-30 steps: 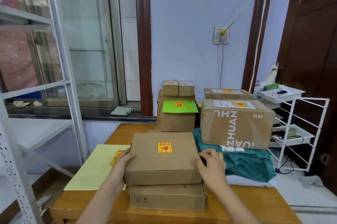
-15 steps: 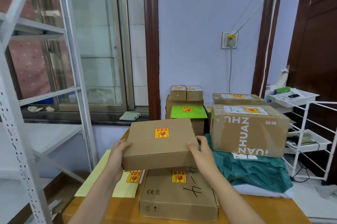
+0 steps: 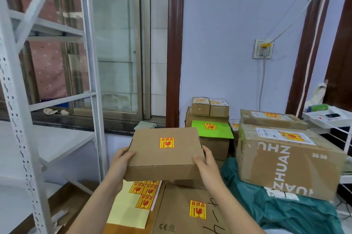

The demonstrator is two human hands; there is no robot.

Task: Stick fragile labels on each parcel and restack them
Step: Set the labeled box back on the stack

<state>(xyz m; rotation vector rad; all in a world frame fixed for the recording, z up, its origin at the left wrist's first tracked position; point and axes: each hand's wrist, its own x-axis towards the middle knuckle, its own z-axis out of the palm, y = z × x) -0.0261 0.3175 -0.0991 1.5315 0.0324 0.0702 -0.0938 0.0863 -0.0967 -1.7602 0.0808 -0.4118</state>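
Above the table, my left hand (image 3: 122,163) & right hand (image 3: 206,165) clamp the labelled flat parcel (image 3: 163,155) by opposite ends; I'd keep it level w/ sticker up, set it squarely on the stack behind.

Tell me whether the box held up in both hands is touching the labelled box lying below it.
Apart. The head view shows the held box lifted by the left hand and right hand, with the sticker sheet visible beneath it, clear of the lower box.
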